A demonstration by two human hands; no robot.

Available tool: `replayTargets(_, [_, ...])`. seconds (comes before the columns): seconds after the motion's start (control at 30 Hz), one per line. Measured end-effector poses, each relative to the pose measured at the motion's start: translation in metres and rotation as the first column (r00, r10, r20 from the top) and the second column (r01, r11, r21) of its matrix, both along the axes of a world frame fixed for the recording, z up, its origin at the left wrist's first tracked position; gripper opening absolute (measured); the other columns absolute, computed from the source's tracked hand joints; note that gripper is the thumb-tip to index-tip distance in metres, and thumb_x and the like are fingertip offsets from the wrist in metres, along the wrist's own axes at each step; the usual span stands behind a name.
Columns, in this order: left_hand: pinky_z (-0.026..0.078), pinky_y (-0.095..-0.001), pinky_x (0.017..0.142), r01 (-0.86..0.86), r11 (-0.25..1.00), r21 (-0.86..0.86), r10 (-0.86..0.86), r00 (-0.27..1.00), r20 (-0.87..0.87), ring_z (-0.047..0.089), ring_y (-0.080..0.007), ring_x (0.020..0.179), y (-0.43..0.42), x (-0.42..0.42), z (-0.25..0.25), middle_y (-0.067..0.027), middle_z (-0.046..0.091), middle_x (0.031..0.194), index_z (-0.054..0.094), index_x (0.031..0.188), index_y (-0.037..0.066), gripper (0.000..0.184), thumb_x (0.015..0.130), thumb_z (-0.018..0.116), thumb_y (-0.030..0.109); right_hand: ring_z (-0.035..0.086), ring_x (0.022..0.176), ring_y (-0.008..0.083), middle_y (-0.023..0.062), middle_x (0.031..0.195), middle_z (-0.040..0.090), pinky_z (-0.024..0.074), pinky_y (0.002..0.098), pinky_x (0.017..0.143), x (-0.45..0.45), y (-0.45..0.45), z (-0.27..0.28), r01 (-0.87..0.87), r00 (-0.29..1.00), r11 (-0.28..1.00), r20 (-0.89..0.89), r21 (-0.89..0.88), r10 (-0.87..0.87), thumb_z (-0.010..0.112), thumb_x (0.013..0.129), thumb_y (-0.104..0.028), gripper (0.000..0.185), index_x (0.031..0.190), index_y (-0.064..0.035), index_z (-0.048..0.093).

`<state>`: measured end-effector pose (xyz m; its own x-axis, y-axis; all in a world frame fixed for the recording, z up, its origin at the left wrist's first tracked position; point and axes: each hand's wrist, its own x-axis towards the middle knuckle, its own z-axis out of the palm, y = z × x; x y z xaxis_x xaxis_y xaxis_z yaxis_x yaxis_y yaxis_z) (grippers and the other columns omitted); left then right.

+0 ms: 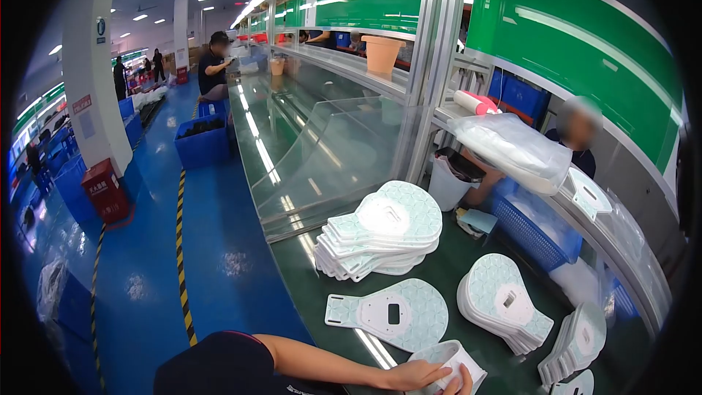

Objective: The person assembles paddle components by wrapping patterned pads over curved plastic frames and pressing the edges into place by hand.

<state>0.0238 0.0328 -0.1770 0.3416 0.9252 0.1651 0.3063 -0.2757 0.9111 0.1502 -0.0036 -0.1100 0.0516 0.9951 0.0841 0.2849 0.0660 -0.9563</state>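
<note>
At the bottom edge, my left hand (415, 376) is closed on a white, curved piece (468, 363) with a pale patterned face. Only a few fingers of my right hand (462, 385) show, pressed against the same piece. Just above it, a single paddle-shaped white panel (420, 307) with a pale green hexagon pattern and a rectangular hole lies flat on the green bench (307, 285). Beyond that is a stack of similar panels (402, 212). To the right stand a second stack (497, 281) and a leaning stack (585, 336).
A shelf (504, 148) with a plastic-wrapped bundle (512, 150) runs above the bench's right side. Behind the stacks are a blue basket (530, 227) and a bin (450, 179). Clear sheets (336, 146) stand upright farther along. Other people sit across the bench and farther down.
</note>
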Motion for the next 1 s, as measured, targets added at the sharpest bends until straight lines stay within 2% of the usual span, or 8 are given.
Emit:
replayTargets(0.03, [0.042, -0.0417, 0.064, 0.004, 0.995, 0.102, -0.003, 1.000, -0.009, 0.057, -0.0392, 0.074, -0.002, -0.001, 0.005, -0.0246, 0.059, 0.080, 0.053, 0.104, 0.003, 0.039, 0.094, 0.032, 0.034, 0.047, 0.058, 0.0081, 0.0035, 0.080, 0.056, 0.0383, 0.0195, 0.051, 0.000, -0.001, 0.000, 0.001, 1.000, 1.000, -0.024, -0.013, -0.002, 0.046, 0.092, -0.022, 0.032, 0.119, -0.0061, 0.051])
replayTargets(0.13, [0.042, -0.0418, 0.064, 0.012, 0.988, 0.153, -0.008, 1.000, -0.026, 0.057, -0.0398, 0.075, -0.002, -0.001, 0.007, -0.0253, 0.059, 0.081, 0.053, 0.104, 0.002, 0.038, 0.094, 0.033, 0.033, 0.047, 0.059, 0.0083, 0.0038, 0.083, 0.056, 0.0381, 0.0194, 0.051, 0.002, 0.001, -0.006, 0.006, 0.999, 1.000, -0.037, -0.019, -0.006, 0.046, 0.092, -0.023, 0.033, 0.120, -0.0065, 0.050])
replayTargets(0.3, [0.043, -0.0416, 0.063, -0.007, 0.990, 0.142, 0.008, 1.000, -0.007, 0.057, -0.0392, 0.071, -0.002, 0.000, 0.008, -0.0240, 0.058, 0.079, 0.052, 0.105, 0.003, 0.033, 0.094, 0.034, 0.029, 0.047, 0.060, 0.0084, 0.0044, 0.086, 0.057, 0.0384, 0.0191, 0.053, -0.001, 0.000, 0.000, 0.024, 0.999, 1.000, -0.022, -0.010, -0.024, 0.046, 0.092, -0.023, 0.032, 0.120, -0.0065, 0.051])
replayTargets(0.37, [0.043, -0.0405, 0.059, 0.000, 0.982, 0.189, 0.002, 1.000, -0.009, 0.058, -0.0365, 0.069, -0.002, -0.001, 0.009, -0.0226, 0.058, 0.075, 0.052, 0.104, 0.003, 0.034, 0.094, 0.033, 0.030, 0.048, 0.061, 0.0085, 0.0050, 0.089, 0.057, 0.0392, 0.0193, 0.054, -0.001, 0.000, 0.000, 0.020, 0.999, 1.000, -0.039, 0.009, -0.020, 0.046, 0.092, -0.022, 0.032, 0.120, -0.0055, 0.050])
replayTargets(0.5, [0.043, -0.0393, 0.056, -0.011, 0.989, 0.145, 0.011, 1.000, 0.005, 0.058, -0.0340, 0.065, -0.002, -0.001, 0.013, -0.0202, 0.058, 0.068, 0.055, 0.099, 0.003, 0.037, 0.094, 0.034, 0.033, 0.048, 0.062, 0.0084, 0.0057, 0.092, 0.057, 0.0397, 0.0194, 0.054, -0.001, 0.000, -0.002, 0.003, 0.997, 1.000, -0.074, -0.005, -0.003, 0.045, 0.093, -0.022, 0.032, 0.120, -0.0045, 0.050])
replayTargets(0.57, [0.042, -0.0382, 0.054, -0.048, 0.997, 0.059, 0.042, 0.994, 0.098, 0.058, -0.0329, 0.060, -0.002, 0.000, 0.018, -0.0172, 0.056, 0.062, 0.056, 0.096, 0.004, 0.036, 0.093, 0.036, 0.034, 0.048, 0.061, 0.0083, 0.0062, 0.092, 0.057, 0.0393, 0.0191, 0.054, 0.001, 0.002, -0.004, -0.011, 0.999, 1.000, -0.035, 0.020, 0.012, 0.045, 0.093, -0.022, 0.032, 0.120, -0.0041, 0.050])
replayTargets(0.7, [0.042, -0.0388, 0.054, -0.062, 0.998, 0.024, 0.059, 0.992, 0.112, 0.057, -0.0337, 0.058, -0.003, -0.001, 0.019, -0.0173, 0.056, 0.060, 0.057, 0.094, 0.003, 0.036, 0.093, 0.038, 0.034, 0.047, 0.060, 0.0083, 0.0063, 0.092, 0.057, 0.0386, 0.0188, 0.053, 0.000, 0.001, -0.004, -0.012, 0.997, 0.999, -0.073, -0.036, 0.009, 0.045, 0.093, -0.022, 0.032, 0.119, -0.0042, 0.050])
replayTargets(1.0, [0.041, -0.0401, 0.053, -0.054, 0.998, 0.028, 0.050, 0.989, 0.136, 0.057, -0.0348, 0.059, -0.004, -0.002, 0.024, -0.0185, 0.056, 0.062, 0.056, 0.094, 0.003, 0.036, 0.093, 0.037, 0.034, 0.048, 0.061, 0.0087, 0.0064, 0.092, 0.057, 0.0391, 0.0191, 0.052, -0.004, 0.001, 0.004, 0.002, 0.999, 1.000, -0.049, -0.001, -0.002, 0.044, 0.093, -0.022, 0.032, 0.119, -0.0045, 0.050])
